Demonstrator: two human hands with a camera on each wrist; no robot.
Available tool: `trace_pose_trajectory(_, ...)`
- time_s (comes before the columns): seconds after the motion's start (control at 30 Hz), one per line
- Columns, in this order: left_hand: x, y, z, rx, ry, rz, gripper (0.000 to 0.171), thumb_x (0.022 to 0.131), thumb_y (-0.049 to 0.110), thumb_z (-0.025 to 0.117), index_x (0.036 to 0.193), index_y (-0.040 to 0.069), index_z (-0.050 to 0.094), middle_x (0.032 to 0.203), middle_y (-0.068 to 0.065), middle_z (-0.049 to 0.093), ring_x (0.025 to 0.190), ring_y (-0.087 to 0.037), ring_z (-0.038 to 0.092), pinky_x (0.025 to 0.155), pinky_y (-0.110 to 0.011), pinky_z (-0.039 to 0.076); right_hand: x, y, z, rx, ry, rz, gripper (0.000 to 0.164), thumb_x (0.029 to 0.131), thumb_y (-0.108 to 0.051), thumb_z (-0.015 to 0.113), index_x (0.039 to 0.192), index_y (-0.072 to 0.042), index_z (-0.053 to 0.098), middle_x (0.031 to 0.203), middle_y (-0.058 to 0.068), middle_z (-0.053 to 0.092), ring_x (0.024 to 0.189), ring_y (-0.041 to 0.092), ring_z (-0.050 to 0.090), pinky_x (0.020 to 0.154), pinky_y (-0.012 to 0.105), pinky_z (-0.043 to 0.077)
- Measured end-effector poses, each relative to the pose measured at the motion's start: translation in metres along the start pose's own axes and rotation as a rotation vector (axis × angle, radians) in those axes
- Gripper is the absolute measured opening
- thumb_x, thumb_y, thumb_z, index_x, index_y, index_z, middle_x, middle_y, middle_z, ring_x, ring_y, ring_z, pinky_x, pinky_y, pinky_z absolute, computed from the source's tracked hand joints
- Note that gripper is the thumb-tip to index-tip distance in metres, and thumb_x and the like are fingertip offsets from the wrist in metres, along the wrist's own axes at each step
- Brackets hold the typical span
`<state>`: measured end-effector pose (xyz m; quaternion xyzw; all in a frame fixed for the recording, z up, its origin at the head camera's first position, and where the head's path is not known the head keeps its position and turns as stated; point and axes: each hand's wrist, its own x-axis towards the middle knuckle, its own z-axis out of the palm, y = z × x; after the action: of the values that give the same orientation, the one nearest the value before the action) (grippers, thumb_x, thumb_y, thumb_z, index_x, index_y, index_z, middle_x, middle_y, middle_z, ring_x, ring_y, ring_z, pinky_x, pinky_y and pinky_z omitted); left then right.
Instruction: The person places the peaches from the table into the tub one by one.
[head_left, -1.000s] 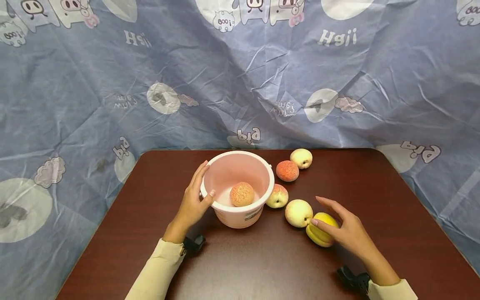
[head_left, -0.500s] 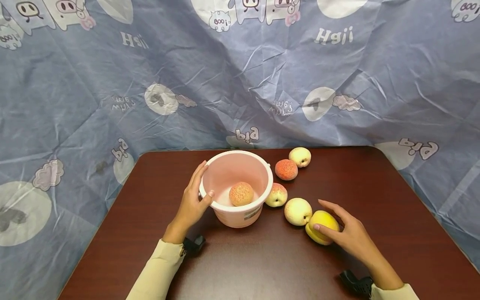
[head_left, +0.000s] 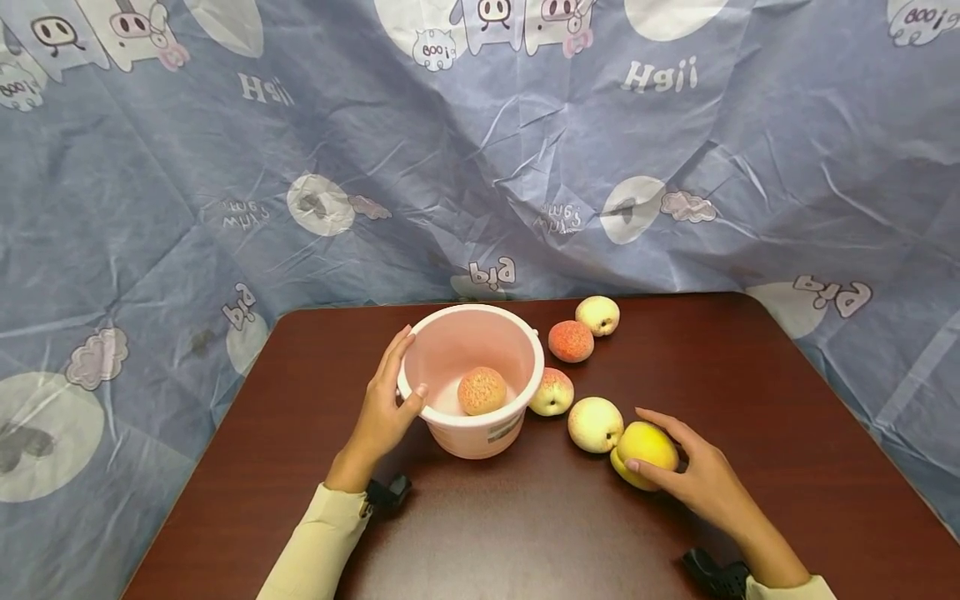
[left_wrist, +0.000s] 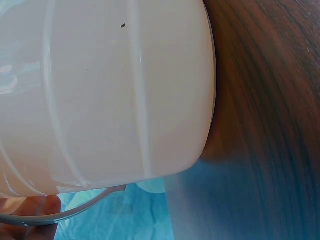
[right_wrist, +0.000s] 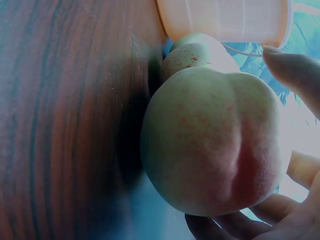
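My left hand [head_left: 381,417] grips the near-left rim of a pink bucket [head_left: 472,437], thumb over the edge and fingers along the outside. In the left wrist view the bucket's ribbed wall [left_wrist: 120,100] fills much of the frame, with fingertips by its white handle [left_wrist: 60,216]. Inside the bucket lies an orange-yellow peach [head_left: 482,391]. At the right, my right hand [head_left: 701,475] holds a yellow peach [head_left: 651,448] between thumb and fingers, low over the table. The right wrist view shows this peach's [right_wrist: 210,145] groove and red blush, with fingers behind it.
A pale peach [head_left: 596,425] sits right beside the held one. Another red-and-cream peach [head_left: 552,392] lies against the bucket. Farther back are a red peach [head_left: 571,342] and a cream one [head_left: 597,316]. A patterned blue cloth [head_left: 420,208] hangs behind the brown table [head_left: 510,533].
My right thumb and fingers have drawn in around the yellow peach, which has turned slightly. The left hand and bucket stay as they were; the head view has shifted a little.
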<state>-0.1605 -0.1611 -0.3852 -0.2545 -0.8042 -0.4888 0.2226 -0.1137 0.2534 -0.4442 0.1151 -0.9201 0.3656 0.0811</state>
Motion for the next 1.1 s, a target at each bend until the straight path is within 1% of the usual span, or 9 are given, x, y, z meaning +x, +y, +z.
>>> trace_pose_trajectory(0.27, 0.002, 0.001, -0.001, 0.002, -0.004, 0.0, 0.068, 0.08, 0.005, 0.058, 0.142, -0.01, 0.035, 0.152, -0.021, 0.03, 0.133, -0.043, 0.037, 0.1, -0.055, 0.039, -0.004, 0.001, 0.003, 0.006, -0.005, 0.012, 0.067, 0.078, -0.041, 0.078, 0.137, -0.037, 0.049, 0.13, -0.001, 0.057, 0.101, 0.008, 0.054, 0.075, 0.025, 0.047)
trace_pose_trajectory(0.4, 0.002, -0.003, 0.0, 0.001, 0.0, 0.006, 0.069, 0.08, 0.008, 0.058, 0.143, -0.009, 0.035, 0.152, -0.02, 0.03, 0.134, -0.041, 0.037, 0.099, -0.056, 0.039, -0.005, 0.001, 0.004, 0.014, -0.009, 0.012, 0.068, 0.078, -0.04, 0.078, 0.138, -0.038, 0.047, 0.13, 0.0, 0.057, 0.098, 0.011, 0.055, 0.074, 0.027, 0.048)
trace_pose_trajectory(0.5, 0.0, -0.017, 0.002, 0.002, 0.0, 0.01, 0.07, 0.081, 0.011, 0.059, 0.145, -0.006, 0.035, 0.154, -0.015, 0.029, 0.135, -0.037, 0.036, 0.1, -0.056, 0.038, -0.006, 0.002, 0.005, 0.018, -0.007, 0.002, 0.068, 0.077, -0.039, 0.079, 0.138, -0.037, 0.047, 0.13, 0.0, 0.057, 0.098, 0.011, 0.055, 0.073, 0.027, 0.047)
trace_pose_trajectory(0.63, -0.002, -0.041, 0.005, 0.012, 0.007, 0.013, 0.072, 0.082, 0.018, 0.059, 0.148, 0.003, 0.034, 0.156, -0.005, 0.027, 0.138, -0.027, 0.035, 0.1, -0.053, 0.039, -0.005, 0.003, 0.006, 0.02, 0.0, -0.013, 0.069, 0.077, -0.038, 0.079, 0.138, -0.037, 0.048, 0.131, -0.001, 0.056, 0.097, 0.009, 0.055, 0.073, 0.026, 0.048)
trace_pose_trajectory(0.73, -0.003, -0.049, 0.006, 0.014, 0.007, 0.009, 0.073, 0.084, 0.025, 0.058, 0.149, 0.007, 0.033, 0.157, 0.001, 0.026, 0.138, -0.022, 0.034, 0.101, -0.051, 0.039, -0.004, 0.003, 0.006, 0.016, 0.002, -0.017, 0.068, 0.077, -0.038, 0.08, 0.138, -0.035, 0.049, 0.13, -0.001, 0.057, 0.097, 0.009, 0.055, 0.073, 0.026, 0.048)
trace_pose_trajectory(0.8, -0.004, -0.051, 0.006, 0.013, 0.008, 0.011, 0.073, 0.084, 0.027, 0.058, 0.149, 0.007, 0.033, 0.157, 0.001, 0.026, 0.138, -0.022, 0.034, 0.101, -0.051, 0.039, -0.004, 0.003, 0.007, 0.012, 0.003, -0.014, 0.068, 0.077, -0.038, 0.08, 0.138, -0.035, 0.049, 0.13, -0.001, 0.057, 0.097, 0.009, 0.055, 0.073, 0.026, 0.048)
trace_pose_trajectory(0.97, -0.004, -0.05, 0.005, 0.019, 0.016, 0.022, 0.072, 0.083, 0.022, 0.059, 0.149, 0.007, 0.034, 0.156, -0.002, 0.027, 0.137, -0.025, 0.035, 0.1, -0.053, 0.039, -0.002, 0.002, 0.008, 0.008, 0.003, -0.005, 0.069, 0.076, -0.04, 0.08, 0.138, -0.034, 0.05, 0.13, 0.0, 0.058, 0.097, 0.011, 0.056, 0.073, 0.027, 0.048)
trace_pose_trajectory(1.1, -0.004, -0.05, 0.005, 0.016, 0.013, 0.02, 0.072, 0.083, 0.024, 0.058, 0.149, 0.006, 0.033, 0.156, -0.001, 0.026, 0.138, -0.024, 0.035, 0.1, -0.053, 0.039, -0.002, 0.003, 0.008, 0.006, 0.005, 0.001, 0.069, 0.076, -0.04, 0.08, 0.137, -0.033, 0.051, 0.129, -0.001, 0.058, 0.097, 0.011, 0.055, 0.072, 0.027, 0.048)
